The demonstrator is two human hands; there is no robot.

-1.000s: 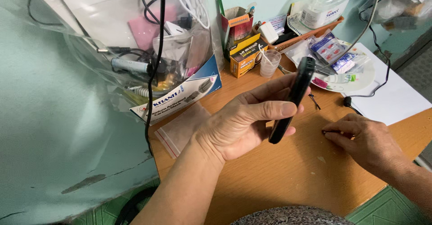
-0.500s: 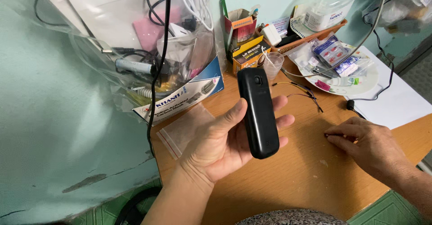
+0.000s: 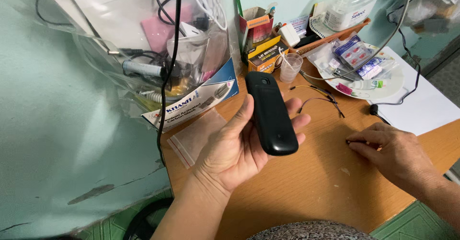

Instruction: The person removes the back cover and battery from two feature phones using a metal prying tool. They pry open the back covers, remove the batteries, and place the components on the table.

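Observation:
My left hand (image 3: 239, 149) holds a small black mobile phone (image 3: 270, 113) above the wooden table (image 3: 306, 182), its plain back turned up and lying across my palm and fingers. My right hand (image 3: 395, 153) rests on the table to the right, fingertips pinched on something tiny and dark that I cannot make out. Thin loose wires (image 3: 318, 98) lie on the wood just beyond the phone.
A small clear zip bag (image 3: 194, 137) lies flat at the left. Behind it are a large plastic bag of cables and chargers (image 3: 167, 53), small cardboard boxes (image 3: 261, 48), a clear plastic cup (image 3: 290, 67), a white plate with pill packets (image 3: 364, 72) and white paper (image 3: 421, 105).
My left hand turned the phone from edge-on to flat, back facing up, and brought it closer. My right hand stayed on the table.

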